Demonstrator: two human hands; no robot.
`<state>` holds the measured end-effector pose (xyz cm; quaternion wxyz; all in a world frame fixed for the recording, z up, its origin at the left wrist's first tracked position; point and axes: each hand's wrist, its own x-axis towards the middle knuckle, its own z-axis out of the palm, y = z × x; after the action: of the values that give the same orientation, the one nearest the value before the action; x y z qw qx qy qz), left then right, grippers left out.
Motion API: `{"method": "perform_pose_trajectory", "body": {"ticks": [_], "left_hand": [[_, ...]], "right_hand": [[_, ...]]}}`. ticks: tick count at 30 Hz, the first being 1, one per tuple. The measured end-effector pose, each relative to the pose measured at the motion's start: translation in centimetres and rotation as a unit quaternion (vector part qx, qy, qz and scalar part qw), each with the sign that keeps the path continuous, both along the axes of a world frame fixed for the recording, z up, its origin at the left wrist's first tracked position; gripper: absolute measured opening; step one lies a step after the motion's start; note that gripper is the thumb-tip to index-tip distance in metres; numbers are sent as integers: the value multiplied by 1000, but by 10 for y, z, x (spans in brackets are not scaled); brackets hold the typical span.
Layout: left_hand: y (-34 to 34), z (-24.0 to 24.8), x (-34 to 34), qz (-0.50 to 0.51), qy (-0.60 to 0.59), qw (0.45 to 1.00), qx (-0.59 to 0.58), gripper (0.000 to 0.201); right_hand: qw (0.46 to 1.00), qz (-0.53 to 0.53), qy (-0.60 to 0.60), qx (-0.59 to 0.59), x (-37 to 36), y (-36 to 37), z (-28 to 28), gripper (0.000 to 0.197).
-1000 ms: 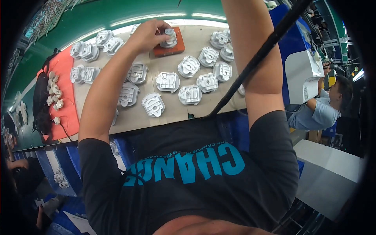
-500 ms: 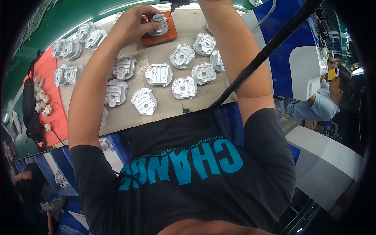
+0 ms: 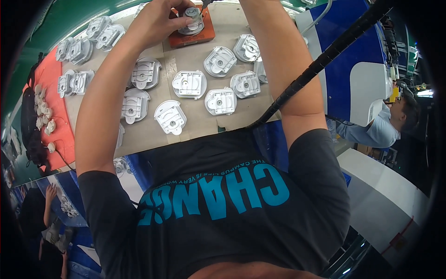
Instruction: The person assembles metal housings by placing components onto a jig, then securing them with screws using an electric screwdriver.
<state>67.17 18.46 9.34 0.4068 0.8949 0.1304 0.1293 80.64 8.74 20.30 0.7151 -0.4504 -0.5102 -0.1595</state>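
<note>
A single white housing is seated on one red block at the top centre of the frame, against the fingertips of the left hand, just to its right. The housing is gripped between that hand's thumb and curled fingers. One dark tool tip is seen beside it at the top edge; the right hand is cut off there, so its grip cannot be told. On the table, ten other housings are counted between the forearms, some partly hidden, and six left of the left forearm. The gripped housing's round top is faced upward, its cylinder's axis upright; the base's long axis is obscured.
</note>
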Motion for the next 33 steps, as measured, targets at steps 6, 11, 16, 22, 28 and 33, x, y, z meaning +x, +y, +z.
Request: {"method": "perform_pose_trajectory", "body": {"ticks": [6,11,16,22,28,33], "left_hand": [[4,-3,1,-1,2,1000,8,33],[3,-9,1,13,24,999,-22,37],[1,-10,-2,8,10,1000,10,41],[1,-17,-6,6,10,1000,-16,50],[-6,-9,-8,7,14,1000,-25,52],[-6,-3,-10,12,34,999,-28,62]], "right_hand": [[998,7,33,-54,-8,-3,1,28],[999,33,-18,0,-3,3,8,32],[992,127,-2,23,-15,-11,44,26],[996,83,-35,27,-24,8,26,27],[995,98,29,-5,-26,10,16,27],[994,105,39,-16,-24,13,8,27]]}}
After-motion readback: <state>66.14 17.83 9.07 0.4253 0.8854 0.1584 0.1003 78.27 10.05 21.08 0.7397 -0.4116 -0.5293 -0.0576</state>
